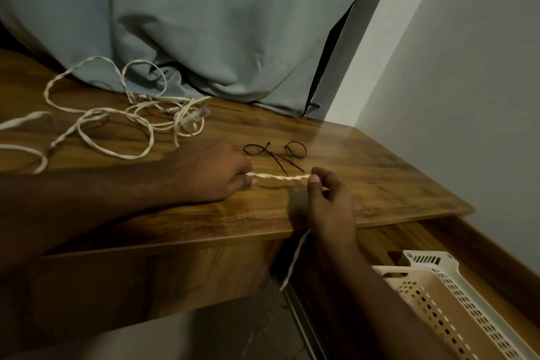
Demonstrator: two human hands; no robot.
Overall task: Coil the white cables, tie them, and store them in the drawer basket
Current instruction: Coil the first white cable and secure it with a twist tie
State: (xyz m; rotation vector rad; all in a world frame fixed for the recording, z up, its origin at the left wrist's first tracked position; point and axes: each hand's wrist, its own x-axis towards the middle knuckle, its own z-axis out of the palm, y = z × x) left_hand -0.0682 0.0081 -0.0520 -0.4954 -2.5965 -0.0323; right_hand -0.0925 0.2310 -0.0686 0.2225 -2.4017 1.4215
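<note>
The left hand [211,172] rests on the bench [365,172] with its fingers curled round one end of a short, taut stretch of white cable [279,176]; the right hand [327,199], raised just above the bench's front edge, pinches the other end between thumb and forefinger. From under the right hand a loose tail of the same cable hangs down past the edge. Just behind the taut stretch lie two black ties [274,153], each bent into a small loop, their tails crossing. Farther back and to the left the rest of the cable sprawls in loose, tangled loops, with clear plugs lying among them. The bench is glossy brown wood grain and catches a pale sheen of light near its right end. A grey-blue cloth [219,23] hangs behind it, its hem bunched on the wood. A plain pale wall [467,82] meets the bench on the right. Below, at lower right, an open wooden drawer [415,240] holds a white perforated basket [455,301].
</note>
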